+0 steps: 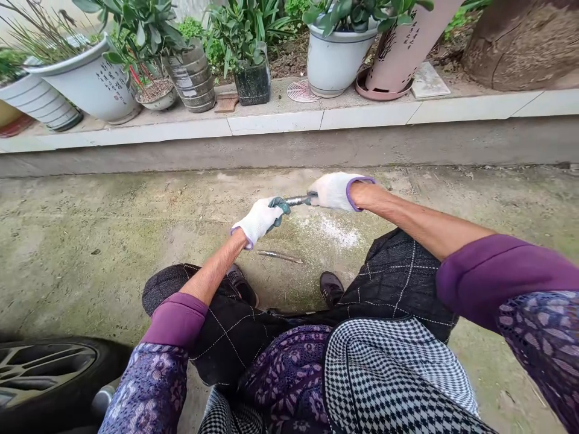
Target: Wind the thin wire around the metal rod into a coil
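Both my hands wear white work gloves with purple cuffs and greenish-grey coated fingers. My left hand [266, 218] is closed round the left end of a short rod [297, 201] with a shiny, ridged silvery middle. Gripping its other end is my right hand [335, 191], a little farther off and to the right. The rod is held nearly level above the concrete; its ends are hidden in the gloves, and its exact kind is unclear. Below my left hand, a thin stick-like piece [280, 257] with a silvery part lies on the ground between my feet.
White powder [339, 232] is scattered on the concrete ground [99, 241] beneath my right hand. Ahead runs a low tiled ledge [275, 122] lined with potted plants, including a white pot [337, 60]. A car wheel [54, 380] stands at the lower left.
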